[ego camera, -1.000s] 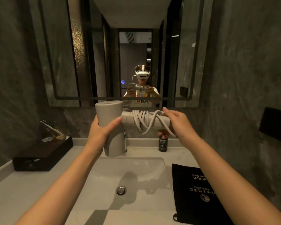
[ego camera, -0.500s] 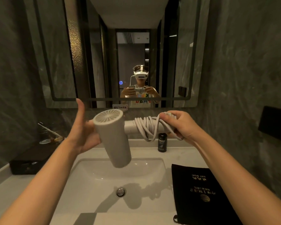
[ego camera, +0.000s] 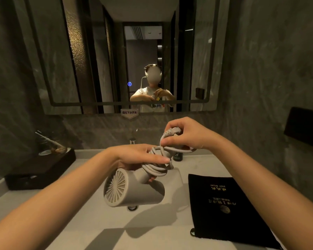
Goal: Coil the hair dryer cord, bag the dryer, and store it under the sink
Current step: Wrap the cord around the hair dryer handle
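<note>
A grey hair dryer (ego camera: pixel 134 188) hangs above the sink basin (ego camera: pixel 90 213), barrel low, its grille facing me. Its grey cord (ego camera: pixel 157 168) is wound in loops around the handle. My left hand (ego camera: pixel 139 156) grips the handle over the coils. My right hand (ego camera: pixel 184 136) is up and to the right, pinching the plug end of the cord, with a last loop running down to the coil. A black drawstring bag (ego camera: pixel 224 208) with gold print lies flat on the counter to the right.
A black tray (ego camera: pixel 38 170) with a glass and toiletries sits on the counter at the left. A small dark bottle (ego camera: pixel 177 156) stands by the back wall behind my hands. A mirror fills the wall ahead. The drain (ego camera: pixel 132 207) shows under the dryer.
My left hand moved from beside the barrel onto the wrapped handle. The dryer swung down with its barrel low. My right hand shifted from the handle end to the plug.
</note>
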Demonstrator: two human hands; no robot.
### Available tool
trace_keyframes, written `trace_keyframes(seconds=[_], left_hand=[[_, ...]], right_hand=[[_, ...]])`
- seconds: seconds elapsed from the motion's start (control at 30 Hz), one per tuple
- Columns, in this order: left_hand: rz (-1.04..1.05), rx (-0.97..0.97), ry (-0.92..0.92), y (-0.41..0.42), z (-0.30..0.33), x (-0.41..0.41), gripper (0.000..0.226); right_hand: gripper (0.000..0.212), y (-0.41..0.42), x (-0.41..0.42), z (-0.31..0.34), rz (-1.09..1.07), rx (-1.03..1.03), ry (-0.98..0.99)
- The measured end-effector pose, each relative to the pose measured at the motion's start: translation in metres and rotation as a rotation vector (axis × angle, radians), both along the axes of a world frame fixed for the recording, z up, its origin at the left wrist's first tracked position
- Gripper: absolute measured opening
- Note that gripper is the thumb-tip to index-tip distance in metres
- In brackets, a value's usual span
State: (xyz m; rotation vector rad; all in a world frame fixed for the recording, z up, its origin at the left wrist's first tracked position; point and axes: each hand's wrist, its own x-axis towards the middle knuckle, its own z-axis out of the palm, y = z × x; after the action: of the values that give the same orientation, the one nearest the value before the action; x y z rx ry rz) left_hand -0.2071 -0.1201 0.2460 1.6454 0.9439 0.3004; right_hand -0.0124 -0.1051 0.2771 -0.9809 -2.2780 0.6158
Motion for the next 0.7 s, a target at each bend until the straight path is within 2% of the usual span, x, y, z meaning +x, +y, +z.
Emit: trace_keyframes(seconds=[0.07,0.13,0.2,0.27,0.3,0.4,0.5,0.7], left_hand=[[0.048,0.031,-0.059,-0.003,-0.008,0.007,0.035],[0.139,0.137,-0.089,-0.007,-0.014,0.014,0.044],[0.240,0.286,-0.097,-0.010,-0.021,0.020,0.052],[0.357,0.379,-0.118,-0.006,-0.029,0.024,0.062],[0.413,0.399,-0.134,-0.004,-0.033,0.025,0.066],[0.457,0.458,-0.189,0.001,-0.039,0.029,0.057],[0.467,0.483,-0.289,0.001,-0.039,0.036,0.048],[0.539,0.536,-0.370,0.009,-0.040,0.038,0.065]], right_hand=[[0.022,0.002,0.004,-0.002,-0.026,0.057,-0.012],[0.024,0.005,0.008,-0.007,-0.072,0.155,0.032],[0.027,0.007,0.008,-0.019,-0.169,0.335,0.107],[0.029,0.007,0.004,-0.034,-0.280,0.480,0.231],[0.030,0.007,0.001,-0.040,-0.328,0.485,0.309],[0.031,0.004,-0.005,-0.048,-0.353,0.311,0.504],[0.036,0.003,-0.009,-0.045,-0.244,0.160,0.632],[0.042,0.001,-0.009,-0.033,-0.140,-0.002,0.859]])
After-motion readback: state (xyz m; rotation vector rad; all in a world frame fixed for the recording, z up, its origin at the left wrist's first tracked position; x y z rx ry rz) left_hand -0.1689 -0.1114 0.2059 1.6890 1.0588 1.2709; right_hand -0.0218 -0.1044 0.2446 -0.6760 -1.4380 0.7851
